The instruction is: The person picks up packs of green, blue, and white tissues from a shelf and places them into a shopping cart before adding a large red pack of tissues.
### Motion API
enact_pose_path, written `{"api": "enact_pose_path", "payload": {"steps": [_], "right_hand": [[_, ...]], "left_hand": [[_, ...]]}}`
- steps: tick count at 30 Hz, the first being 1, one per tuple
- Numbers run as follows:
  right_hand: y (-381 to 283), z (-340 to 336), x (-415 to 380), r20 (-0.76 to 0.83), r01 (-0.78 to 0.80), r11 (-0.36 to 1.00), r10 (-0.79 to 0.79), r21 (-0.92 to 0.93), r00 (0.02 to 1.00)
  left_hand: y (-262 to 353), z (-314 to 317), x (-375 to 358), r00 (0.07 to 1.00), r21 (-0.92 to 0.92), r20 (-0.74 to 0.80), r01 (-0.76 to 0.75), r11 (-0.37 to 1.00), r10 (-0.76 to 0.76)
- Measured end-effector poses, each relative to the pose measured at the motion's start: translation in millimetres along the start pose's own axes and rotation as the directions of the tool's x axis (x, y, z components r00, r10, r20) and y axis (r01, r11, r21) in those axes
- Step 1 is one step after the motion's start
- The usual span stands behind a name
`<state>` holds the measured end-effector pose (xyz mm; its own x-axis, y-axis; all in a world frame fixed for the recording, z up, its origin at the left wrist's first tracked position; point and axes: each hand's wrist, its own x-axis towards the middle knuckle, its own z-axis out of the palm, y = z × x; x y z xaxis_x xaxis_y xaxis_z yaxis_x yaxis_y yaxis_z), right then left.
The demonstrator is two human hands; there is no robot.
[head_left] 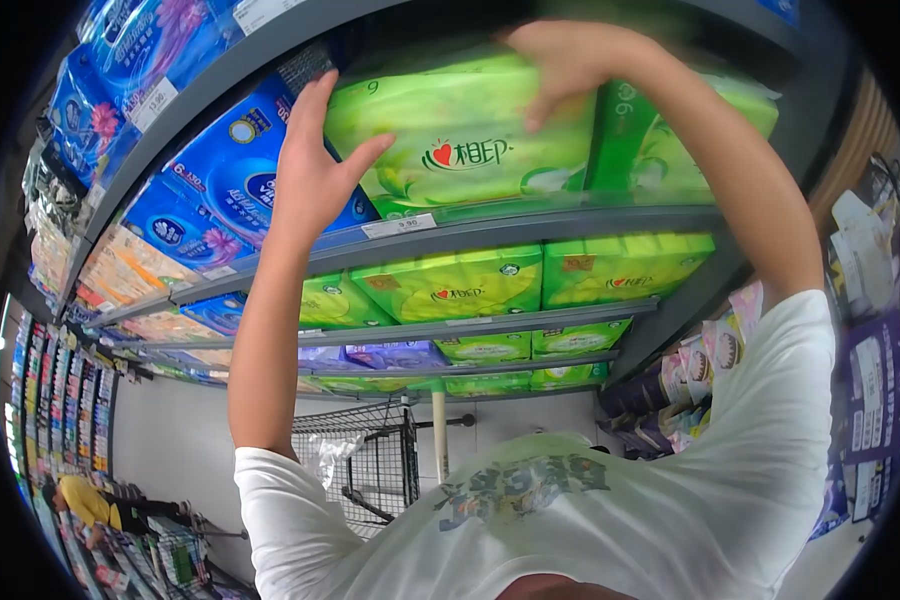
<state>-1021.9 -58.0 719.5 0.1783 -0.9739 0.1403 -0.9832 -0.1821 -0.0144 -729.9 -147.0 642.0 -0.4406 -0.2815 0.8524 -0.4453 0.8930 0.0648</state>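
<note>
A large green tissue pack (470, 125) with a red heart and dark lettering sits on the shelf in front of me. At its left end is my left hand (315, 165), fingers stretched up and thumb spread toward the front face. My right hand (575, 65) is closed over the pack's upper right corner, with the thumb down on the front; it is slightly blurred. Another green pack (685, 140) stands just to the right, partly behind my right forearm. Blue tissue packs (240, 160) adjoin the left hand.
A price tag (400, 226) sits on the shelf edge (530, 224). Lower shelves carry more green packs (450, 285) and purple packs (395, 354). A wire shopping cart (370, 450) stands below on the floor. To the lower left is a person in a yellow top (88, 502).
</note>
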Motion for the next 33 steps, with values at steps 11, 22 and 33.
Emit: {"api": "enact_pose_path", "payload": {"steps": [11,22,33], "right_hand": [[-26,-14,-8,0.135,-0.041,0.984,0.065,-0.175,0.989],[-57,-8,-71,-0.294,0.096,0.955,-0.181,-0.282,0.939],[-139,-34,-158,-0.339,0.087,0.986,-0.132,-0.145,0.932]], "left_hand": [[0,5,-7,0.984,0.007,0.150,0.093,0.996,-0.093],[18,-10,-41,0.991,0.024,-0.133,-0.006,1.000,0.010],[26,-68,-88,0.912,-0.549,-0.394,-0.132,0.825,-0.117]]}}
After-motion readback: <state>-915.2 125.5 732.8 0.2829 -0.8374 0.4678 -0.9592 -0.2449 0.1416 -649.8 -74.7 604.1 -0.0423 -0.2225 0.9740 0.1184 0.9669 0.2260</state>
